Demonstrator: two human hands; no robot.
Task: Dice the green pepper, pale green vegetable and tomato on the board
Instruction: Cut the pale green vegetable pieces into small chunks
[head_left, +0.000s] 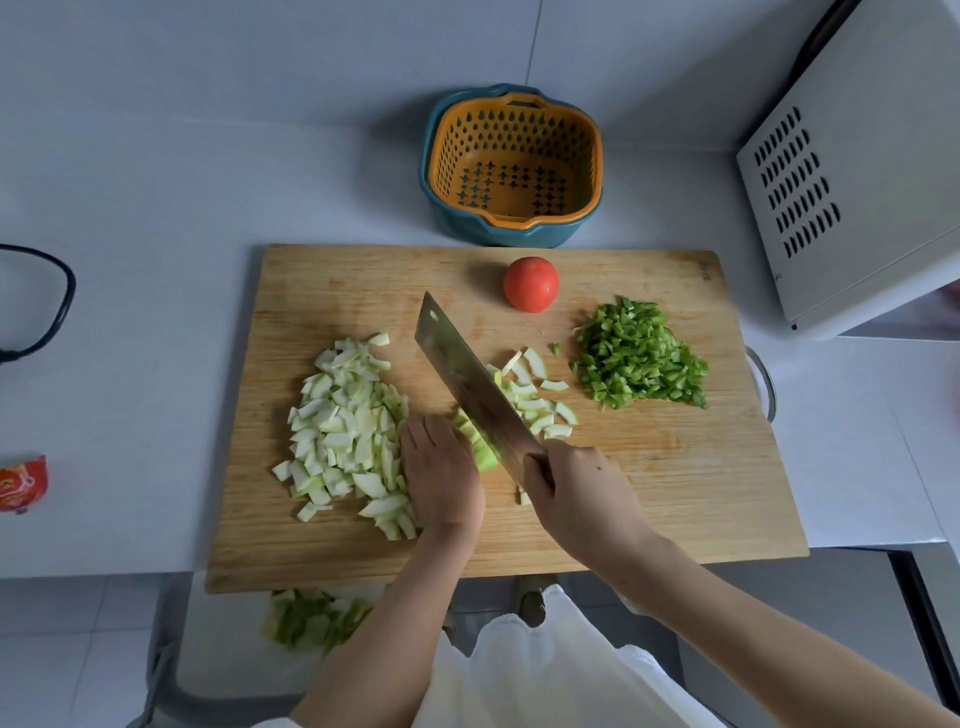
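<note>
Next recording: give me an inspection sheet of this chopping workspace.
Surface: wooden board on a pale counter.
Job's things: pepper pile diced; pale green slices in two heaps; uncut chunk against the cleaver blade; tomato whole.
Clutter: red packet at the left; orange basket inside a blue bowl.
Grippers: left hand holds the chunk; right hand grips the cleaver handle.
Cables: black loop at the left edge; cord or handle, cannot tell.
Surroundings: vented grey appliance at the right; peelings in a bin below.
</note>
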